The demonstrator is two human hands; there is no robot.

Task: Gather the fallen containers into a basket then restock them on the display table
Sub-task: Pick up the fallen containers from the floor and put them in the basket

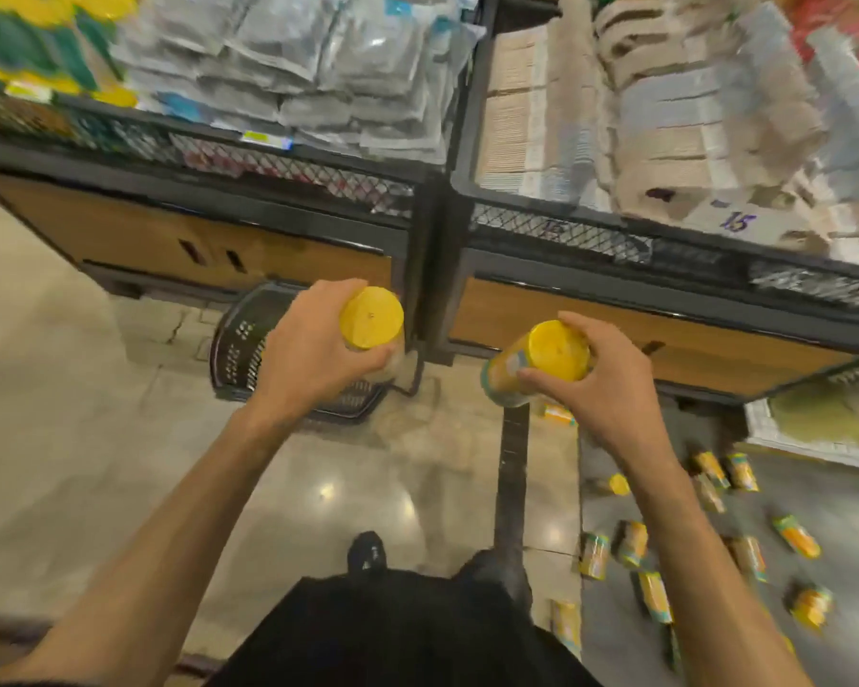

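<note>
My left hand [308,354] grips a yellow-lidded container [372,317], lid up, held over the black plastic basket [239,349] that stands on the floor by the display table. A second yellow-lidded container [541,361] with an orange label is gripped by my right hand [596,384], tilted, to the right of the basket. Several more fallen containers [655,595] lie scattered on the grey floor at the lower right. The basket's inside is mostly hidden behind my left hand.
Black mesh-edged display tables [432,190] with wooden fronts run across the top, stacked with packaged goods. A white bin [759,428] of pale goods sits at the right. My dark shoe [366,552] and dark clothing fill the bottom centre. Tiled floor lies to the left.
</note>
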